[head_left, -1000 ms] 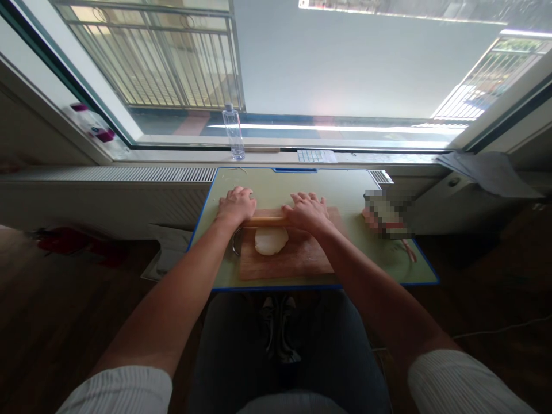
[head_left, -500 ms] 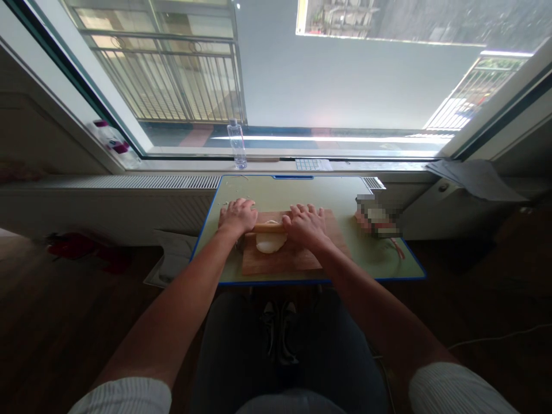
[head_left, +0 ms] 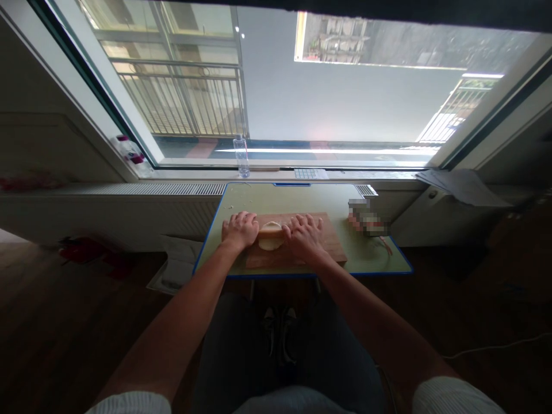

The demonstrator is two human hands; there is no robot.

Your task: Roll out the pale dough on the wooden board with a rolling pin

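A wooden rolling pin point(head_left: 271, 234) lies crosswise over a flat, pale piece of dough point(head_left: 271, 244). Dough shows on both the near and far sides of the pin. Over the pin's left end is my left hand point(head_left: 240, 229), its fingers closed around it. My right hand point(head_left: 304, 233) presses on the other end, fingers bent over the wood. Both pin ends are hidden beneath my hands. Underneath sits a brown wooden cutting board point(head_left: 332, 247), on a small green table point(head_left: 241, 198) with a blue edge.
At the table's right lies a blurred-out object point(head_left: 368, 218). A clear bottle point(head_left: 241, 156) stands on the windowsill, beside a white keyboard-like item point(head_left: 309, 173). Another bottle with a purple cap point(head_left: 129, 149) is by the left frame. Papers point(head_left: 461, 187) lie at the right.
The rolling pin and both hands have shifted slightly toward the middle of the dough, so more dough shows on the far side. The camera view has tilted up a little.
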